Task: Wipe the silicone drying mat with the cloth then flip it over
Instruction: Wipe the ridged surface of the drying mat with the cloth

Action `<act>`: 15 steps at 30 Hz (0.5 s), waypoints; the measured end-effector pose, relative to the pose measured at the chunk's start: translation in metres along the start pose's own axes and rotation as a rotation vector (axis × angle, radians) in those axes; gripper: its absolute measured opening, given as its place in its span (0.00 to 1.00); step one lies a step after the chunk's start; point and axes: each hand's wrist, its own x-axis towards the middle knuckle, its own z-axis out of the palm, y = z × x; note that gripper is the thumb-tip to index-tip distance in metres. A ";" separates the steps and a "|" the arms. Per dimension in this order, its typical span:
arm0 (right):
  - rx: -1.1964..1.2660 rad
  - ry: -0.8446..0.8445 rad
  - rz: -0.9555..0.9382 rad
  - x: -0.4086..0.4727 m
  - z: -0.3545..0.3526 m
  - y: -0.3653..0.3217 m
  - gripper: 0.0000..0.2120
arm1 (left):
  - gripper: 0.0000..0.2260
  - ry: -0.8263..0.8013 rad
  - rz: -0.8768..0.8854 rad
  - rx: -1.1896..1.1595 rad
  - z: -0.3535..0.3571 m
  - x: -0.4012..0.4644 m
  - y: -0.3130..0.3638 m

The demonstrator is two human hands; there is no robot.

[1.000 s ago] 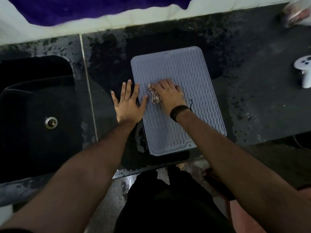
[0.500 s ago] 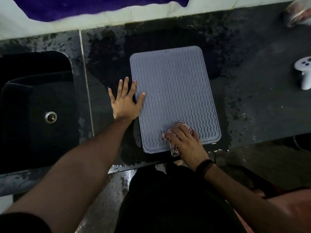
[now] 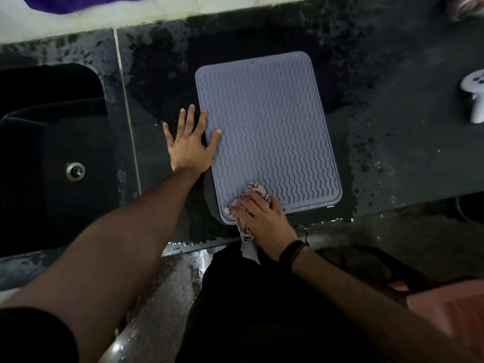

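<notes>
Left hand (image 3: 189, 142) spread flat across silicone drying mat (image 3: 267, 132) left edge. Right hand (image 3: 259, 216) presses patterned cloth (image 3: 245, 226), mostly hidden, at near-left corner.

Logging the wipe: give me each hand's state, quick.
Left hand: open, flat, pressing the silicone drying mat edge.
Right hand: closed on the cloth.

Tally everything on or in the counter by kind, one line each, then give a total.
Silicone drying mat: 1
Cloth: 1
White controller: 1
Sink: 1
Blurred object at the far right corner: 1
Total: 5
</notes>
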 end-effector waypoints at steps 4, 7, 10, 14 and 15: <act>0.002 0.043 -0.002 -0.023 -0.010 0.008 0.19 | 0.33 0.004 0.002 0.005 0.000 0.000 0.000; 0.042 0.106 0.081 -0.001 -0.025 0.012 0.21 | 0.33 0.007 0.003 0.000 0.002 -0.001 -0.001; 0.031 0.142 0.025 0.035 -0.028 -0.005 0.20 | 0.32 0.002 -0.003 0.001 0.000 -0.001 0.001; -0.049 0.021 -0.074 0.032 -0.004 -0.020 0.20 | 0.32 -0.001 0.003 -0.008 -0.002 -0.002 0.001; -0.036 0.008 -0.063 0.023 0.000 -0.017 0.21 | 0.32 -0.004 0.004 -0.012 -0.002 -0.002 0.001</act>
